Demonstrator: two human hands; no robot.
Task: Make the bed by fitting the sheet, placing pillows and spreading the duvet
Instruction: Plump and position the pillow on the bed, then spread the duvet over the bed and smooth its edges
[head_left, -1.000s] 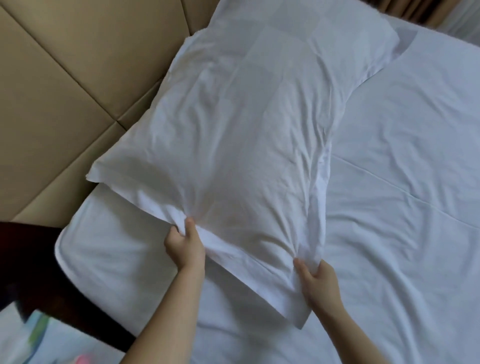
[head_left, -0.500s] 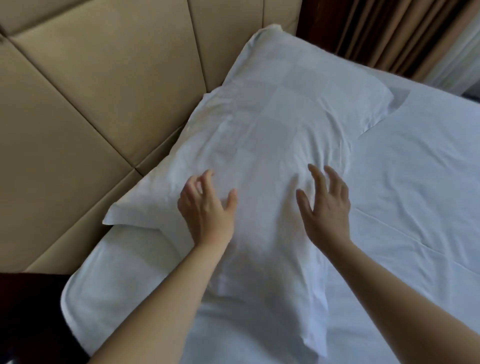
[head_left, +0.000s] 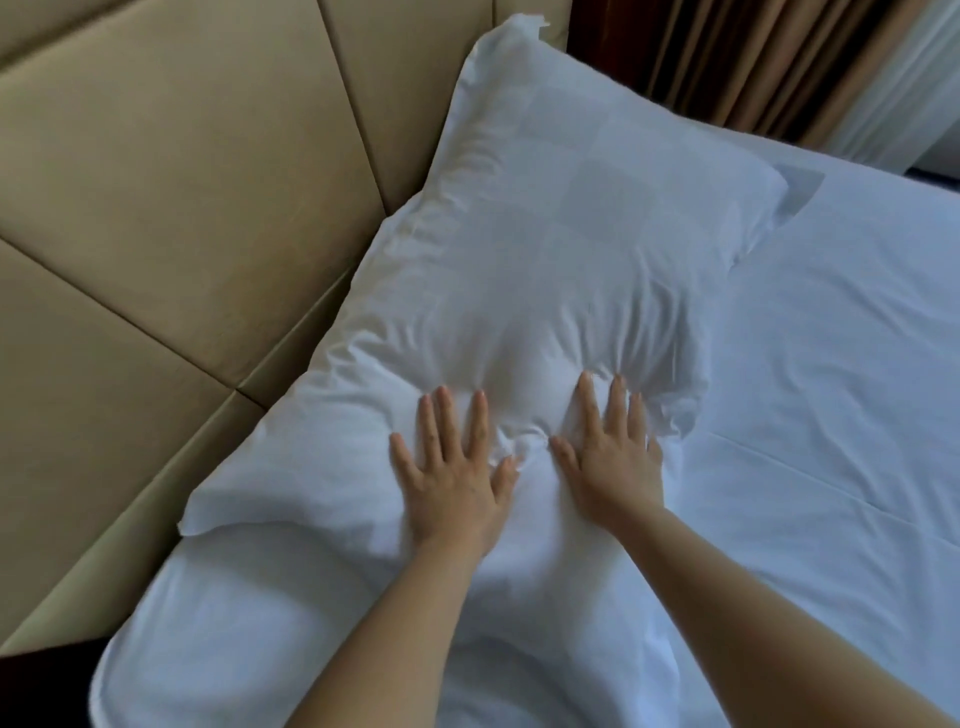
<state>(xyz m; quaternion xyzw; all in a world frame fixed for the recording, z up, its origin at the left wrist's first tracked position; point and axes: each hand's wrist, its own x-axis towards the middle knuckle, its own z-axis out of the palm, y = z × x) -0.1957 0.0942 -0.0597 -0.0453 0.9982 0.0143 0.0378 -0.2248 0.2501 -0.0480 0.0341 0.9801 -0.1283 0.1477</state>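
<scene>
- Pressing down on the pillow (head_left: 545, 234), the left hand (head_left: 452, 483) lies palm down with its fingers (head_left: 444, 421) spread and straight, grasping nothing.
- The right hand (head_left: 608, 457) lies just beside it at 3 o'clock, also palm down and released, with straight fingers sunk into the stuffing. The cloth puckers into folds between the two thumbs and fans out past the fingertips toward 12 o'clock.
- The pillow is white with a faint checked weave. It lies aslant, running from 8 o'clock to 12 o'clock of the view.
- Its long left edge touches the headboard (head_left: 182, 208). Its flat near corner sticks out at 8 o'clock of the left hand, and its right corner points to 2 o'clock.
- The sheet (head_left: 831, 389) is white and lies under the pillow, covering the bed. A straight crease runs away from the right hand toward 4 o'clock, and a wide bare stretch of sheet lies open from 2 to 4 o'clock.
- The rounded bed corner (head_left: 171, 660) sits at 7 o'clock, wrapped in the sheet, with a dark strip beyond its edge.
- The headboard is made of tan padded panels with slanted seams. It walls in the whole side from 9 to 11 o'clock.
- The curtain (head_left: 753, 67) hangs in brown pleats at 1 o'clock, beyond the far edge of the bed.
</scene>
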